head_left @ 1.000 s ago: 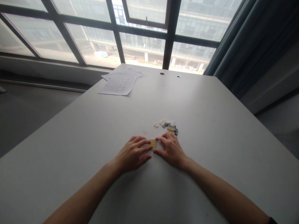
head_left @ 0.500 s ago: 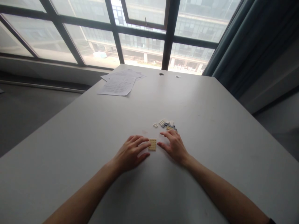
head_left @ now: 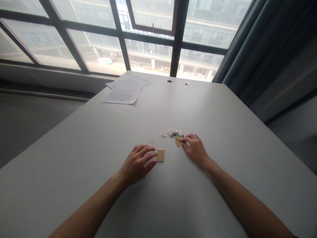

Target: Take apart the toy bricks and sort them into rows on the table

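Observation:
A tan studded toy building plate lies flat on the white table. My left hand rests at its left side, fingers apart and fingertips at or very near its edge. Further right, my right hand is at the near right side of a small pile of building pieces. Its thumb and forefinger come together there over the pieces; what is between them is too small and partly hidden to name. White, grey and tan pieces show in the pile, among them a tan plate. A small white piece lies just left of it.
Printed paper sheets lie on the far left of the white table. Two round holes sit near its far edge. Behind it are large windows, with a dark curtain at the right.
My right hand has moved right, away from the tan plate, to the pile, and its thumb and forefinger have closed. My left hand stays beside the plate. The view has tipped slightly.

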### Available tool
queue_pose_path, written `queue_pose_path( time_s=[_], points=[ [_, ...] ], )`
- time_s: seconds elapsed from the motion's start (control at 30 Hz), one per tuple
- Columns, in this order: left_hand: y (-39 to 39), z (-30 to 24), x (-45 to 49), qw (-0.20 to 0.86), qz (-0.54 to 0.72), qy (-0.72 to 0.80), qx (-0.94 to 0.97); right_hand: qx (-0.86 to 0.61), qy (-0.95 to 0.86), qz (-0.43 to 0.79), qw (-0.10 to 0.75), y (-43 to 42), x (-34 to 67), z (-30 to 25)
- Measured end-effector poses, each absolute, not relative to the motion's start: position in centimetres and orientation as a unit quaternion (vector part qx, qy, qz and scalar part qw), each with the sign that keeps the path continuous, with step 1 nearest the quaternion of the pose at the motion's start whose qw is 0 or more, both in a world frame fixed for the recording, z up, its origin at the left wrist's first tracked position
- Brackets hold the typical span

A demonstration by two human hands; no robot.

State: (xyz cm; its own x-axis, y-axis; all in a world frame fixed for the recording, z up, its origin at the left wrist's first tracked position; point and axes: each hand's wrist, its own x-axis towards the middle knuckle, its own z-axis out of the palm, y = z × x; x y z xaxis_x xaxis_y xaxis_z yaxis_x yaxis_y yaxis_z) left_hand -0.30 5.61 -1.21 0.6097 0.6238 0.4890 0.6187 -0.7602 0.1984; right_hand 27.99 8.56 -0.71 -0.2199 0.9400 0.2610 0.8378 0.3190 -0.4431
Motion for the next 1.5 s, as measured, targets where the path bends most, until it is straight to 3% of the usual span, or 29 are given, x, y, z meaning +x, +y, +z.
queue_pose_path(
  time_s=[0.7,1.5],
  points=[
    [5.6,-1.1,-0.3,0.0,0.275,0.34,0.899,-0.586,-0.78,0.078,0.206,9.7,27.8,-0.3],
    [5.6,-1.1,-0.3,0.01,0.271,0.342,0.9,-0.625,-0.746,0.049,0.222,12.2,24.9,0.2]
  ],
)
